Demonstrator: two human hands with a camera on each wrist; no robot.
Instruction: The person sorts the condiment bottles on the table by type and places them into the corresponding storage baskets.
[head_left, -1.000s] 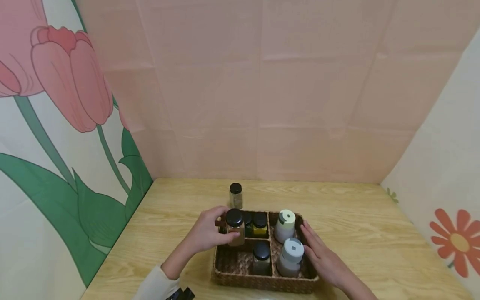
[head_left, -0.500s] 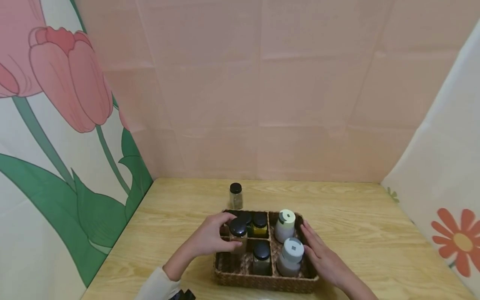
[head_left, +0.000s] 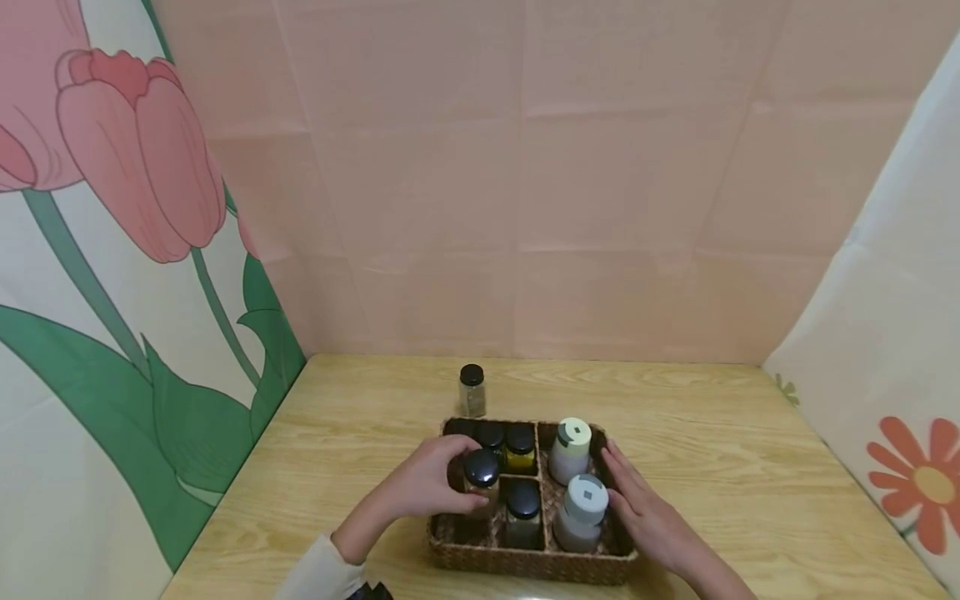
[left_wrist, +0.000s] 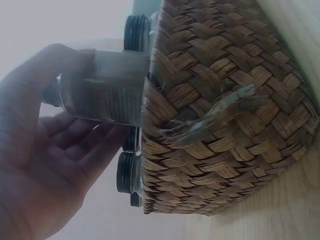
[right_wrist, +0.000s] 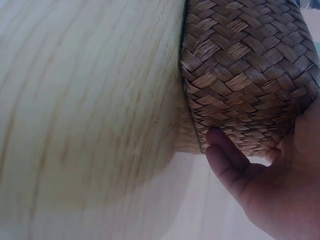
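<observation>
A black-lidded spice jar [head_left: 482, 469] is gripped between the thumb and fingers of my left hand [head_left: 427, 481], over the front left compartment of a woven basket [head_left: 525, 563]. In the left wrist view this jar [left_wrist: 102, 90] is partly below the basket's rim. Beside it, in the same front compartment, stands another black-lidded jar [head_left: 523, 512]. My right hand [head_left: 648, 517] rests against the basket's right side with straight fingers. Near those fingers, in the right compartment, are two white-capped shakers, one in front [head_left: 581, 517] and one behind [head_left: 570, 452].
The back left compartment holds black-lidded jars, one with yellow contents [head_left: 520, 450]. A lone black-lidded jar [head_left: 472, 392] stands on the wooden table [head_left: 675, 408] behind the basket. A pink backdrop [head_left: 517, 208] rises at the table's far edge.
My left hand has carried the jar from the back left compartment toward the front left one and lowered it. The right hand has stayed against the basket.
</observation>
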